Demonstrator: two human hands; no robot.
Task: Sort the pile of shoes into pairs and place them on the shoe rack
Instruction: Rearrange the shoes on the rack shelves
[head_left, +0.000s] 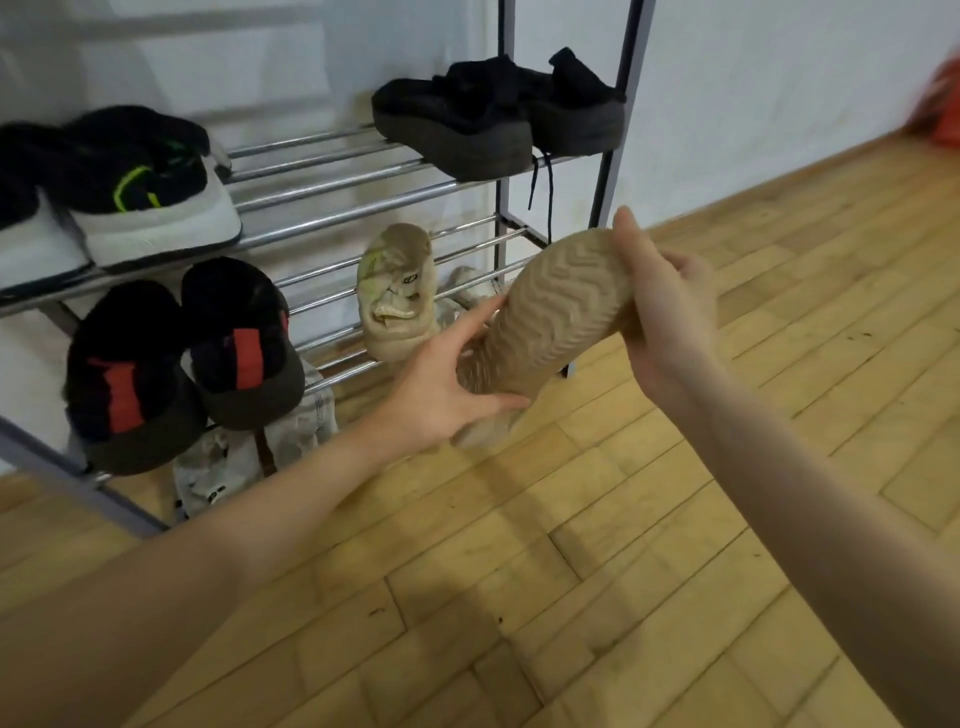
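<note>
I hold a beige shoe (550, 322) between both hands, its ribbed sole turned up towards me, just in front of the shoe rack (363, 182). My left hand (447, 384) grips its lower end. My right hand (670, 312) grips its upper end. Its beige partner (397, 296) stands on the rack's lower shelf, a little left of the held shoe. A black pair (498, 111) sits on the upper shelf at the right. On the same shelf at the left lies a black and white pair (140, 192).
A black pair with red patches (182, 358) fills the lower shelf at the left. A whitish shoe (244, 457) lies under the rack on the floor. The wooden parquet floor (623, 571) spreads in front. A red thing (940, 104) shows at the far right edge.
</note>
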